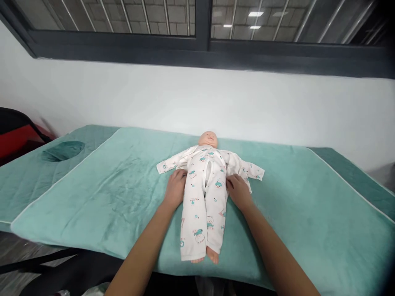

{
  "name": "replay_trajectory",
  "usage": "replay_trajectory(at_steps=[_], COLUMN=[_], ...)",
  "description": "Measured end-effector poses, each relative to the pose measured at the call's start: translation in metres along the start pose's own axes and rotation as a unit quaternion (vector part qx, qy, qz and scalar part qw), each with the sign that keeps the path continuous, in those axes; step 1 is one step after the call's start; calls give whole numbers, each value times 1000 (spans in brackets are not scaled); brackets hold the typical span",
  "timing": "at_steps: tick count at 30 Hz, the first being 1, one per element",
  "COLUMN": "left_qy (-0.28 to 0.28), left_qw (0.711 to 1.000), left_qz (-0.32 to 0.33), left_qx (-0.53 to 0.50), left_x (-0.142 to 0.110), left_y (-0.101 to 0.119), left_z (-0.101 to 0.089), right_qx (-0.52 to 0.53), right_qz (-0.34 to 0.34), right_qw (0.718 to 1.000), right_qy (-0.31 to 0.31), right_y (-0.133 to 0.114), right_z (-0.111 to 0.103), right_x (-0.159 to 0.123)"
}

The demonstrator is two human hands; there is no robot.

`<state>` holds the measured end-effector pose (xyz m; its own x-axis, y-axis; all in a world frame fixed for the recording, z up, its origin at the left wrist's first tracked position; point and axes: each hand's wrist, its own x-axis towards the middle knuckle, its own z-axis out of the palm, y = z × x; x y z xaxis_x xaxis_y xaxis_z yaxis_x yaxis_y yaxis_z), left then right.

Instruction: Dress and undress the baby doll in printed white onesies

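Observation:
A baby doll (208, 139) lies on its back on the bed, head toward the wall and feet toward me. It wears a white printed top (236, 163) with sleeves spread out sideways, and matching baby pants (195, 209) pulled high over its front, with a gap at the crotch. My left hand (176, 188) is at the pants' left edge, fingers bent and closed against the cloth. At the opposite edge, my right hand (239, 191) is closed in the same way on the pants' side. Both sets of fingertips are partly hidden by the fabric.
A green plush cover (101, 197) lies over the padded bed, which has a round face hole (63, 151) at left. White wall (185, 98) and a dark-framed barred window (202, 45) rise behind. A red and black object (18, 137) stands at far left.

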<state>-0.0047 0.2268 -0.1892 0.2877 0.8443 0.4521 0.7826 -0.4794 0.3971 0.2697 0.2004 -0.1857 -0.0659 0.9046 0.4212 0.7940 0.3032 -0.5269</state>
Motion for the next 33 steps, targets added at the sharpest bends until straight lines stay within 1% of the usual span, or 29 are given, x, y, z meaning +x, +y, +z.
replay_trajectory(at_steps=[2,4,6,8,10,13,14,15,16,18,19,20,22,24,26,28,31,33], left_qy=[-35,-54,-67,-74,-86,-100,-101,-100,-99,-104,-107,-110,-110,-102,-89,-75,-62,-59], left_qw=[999,997,994,990,986,981,980,980,981,981,978,974,969,969,971,973,976,976], left_qz=[38,56,61,63,70,97,110,123,137,165,175,183,192,192,190,187,184,184], left_qx=[-4,-27,-61,-100,-123,-136,-133,-122,-96,-6,38,73,111,120,118,108,101,100], left_x=[-13,-20,-21,-20,-17,-15,-14,-14,-15,-16,-16,-16,-17,-18,-19,-20,-20,-20], left_y=[7,12,15,17,18,19,19,19,19,19,19,20,21,22,21,20,19,18], left_z=[-2,-3,-2,0,3,7,8,9,9,8,8,7,6,6,7,7,8,9], right_qx=[-41,-51,-33,-19,-27,-52,-49,-35,-13,50,83,111,147,161,177,218,302,333], right_qz=[-52,-99,-128,-137,-119,-56,-46,-50,-69,-114,-123,-117,-76,-44,-34,-26,5,32], right_qw=[997,992,988,987,989,995,996,996,995,989,985,983,983,984,982,973,947,936], right_qy=[-39,-65,-82,-84,-79,-66,-63,-63,-67,-83,-89,-89,-75,-57,-54,-73,-106,-108], right_y=[2,1,-2,-3,-2,0,2,3,4,4,3,1,-5,-12,-18,-22,-26,-26], right_z=[-3,-6,-6,-5,-3,2,3,4,5,7,8,9,11,12,13,11,7,7], right_x=[-18,-29,-34,-35,-33,-28,-25,-23,-21,-17,-14,-12,-8,-6,-8,-15,-30,-38])
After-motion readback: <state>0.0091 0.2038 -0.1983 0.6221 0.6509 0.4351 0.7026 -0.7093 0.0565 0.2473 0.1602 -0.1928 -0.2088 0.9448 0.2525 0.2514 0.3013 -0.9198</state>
